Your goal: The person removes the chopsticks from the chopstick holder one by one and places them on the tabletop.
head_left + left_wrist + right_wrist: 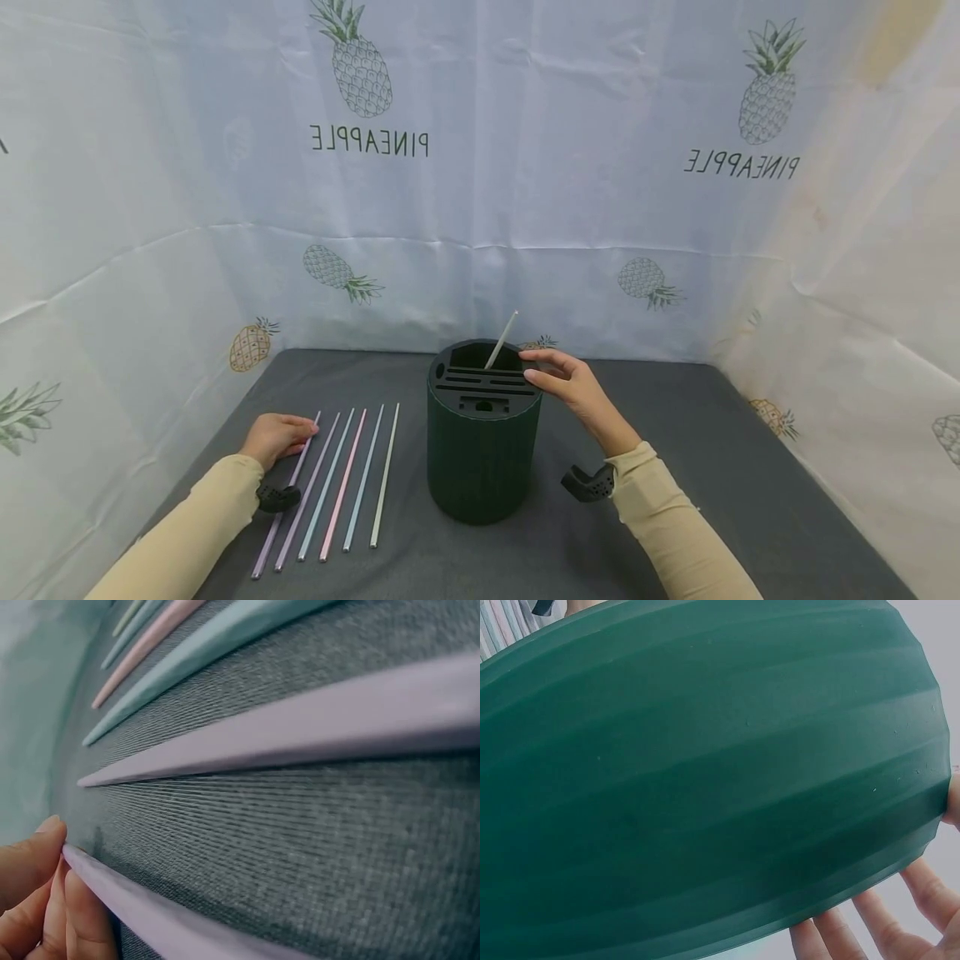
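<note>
My left hand [279, 437] pinches the thin far tip of the leftmost purple chopstick [150, 907] between thumb and fingers; the rest of it slants toward me along the table. Beside it lie a second purple chopstick [308, 492], blue ones, a pink chopstick [345, 484] and a pale green chopstick [386, 475], roughly parallel. At centre stands a dark green round utensil holder [483, 467] with a slotted black top. One pale chopstick [501, 340] leans out of its rear opening. My right hand [566, 383] touches the holder's right rim, fingers extended along its side, thumb at the top edge.
A dark grey cloth [637, 517] covers the table. White curtain [570, 200] printed with pineapples closes off the back and both sides. Black wrist cameras [588, 483] sit on both wrists.
</note>
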Tool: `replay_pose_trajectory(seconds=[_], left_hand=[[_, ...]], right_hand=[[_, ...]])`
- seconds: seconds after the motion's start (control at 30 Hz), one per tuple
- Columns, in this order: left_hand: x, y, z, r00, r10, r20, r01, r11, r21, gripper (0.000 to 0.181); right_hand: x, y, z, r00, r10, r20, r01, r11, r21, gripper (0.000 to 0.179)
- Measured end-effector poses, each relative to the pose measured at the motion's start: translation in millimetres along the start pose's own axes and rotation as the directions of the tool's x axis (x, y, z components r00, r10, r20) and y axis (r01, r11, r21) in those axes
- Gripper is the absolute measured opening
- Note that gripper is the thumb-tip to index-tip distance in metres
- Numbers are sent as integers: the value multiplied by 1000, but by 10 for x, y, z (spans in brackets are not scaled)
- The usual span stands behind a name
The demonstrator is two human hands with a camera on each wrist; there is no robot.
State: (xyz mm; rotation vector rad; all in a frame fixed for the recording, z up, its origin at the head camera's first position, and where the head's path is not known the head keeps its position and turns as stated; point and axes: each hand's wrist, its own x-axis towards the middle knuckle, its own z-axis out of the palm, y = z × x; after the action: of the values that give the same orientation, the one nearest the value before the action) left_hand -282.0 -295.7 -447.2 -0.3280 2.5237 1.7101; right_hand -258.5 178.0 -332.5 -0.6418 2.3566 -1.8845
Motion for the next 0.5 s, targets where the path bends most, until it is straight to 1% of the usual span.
replay_pose_trajectory(seconds=[0.17, 0.5], left_hand=[[10, -1, 17, 1000, 21, 0, -21, 998, 51, 24], [64, -36, 50, 999, 26, -36, -22, 994, 103, 23]], right_hand=[[5, -2, 1, 1000, 2, 0, -2, 1000, -3, 44], [-3, -10, 13, 1000, -4, -3, 4, 1000, -15, 44]])
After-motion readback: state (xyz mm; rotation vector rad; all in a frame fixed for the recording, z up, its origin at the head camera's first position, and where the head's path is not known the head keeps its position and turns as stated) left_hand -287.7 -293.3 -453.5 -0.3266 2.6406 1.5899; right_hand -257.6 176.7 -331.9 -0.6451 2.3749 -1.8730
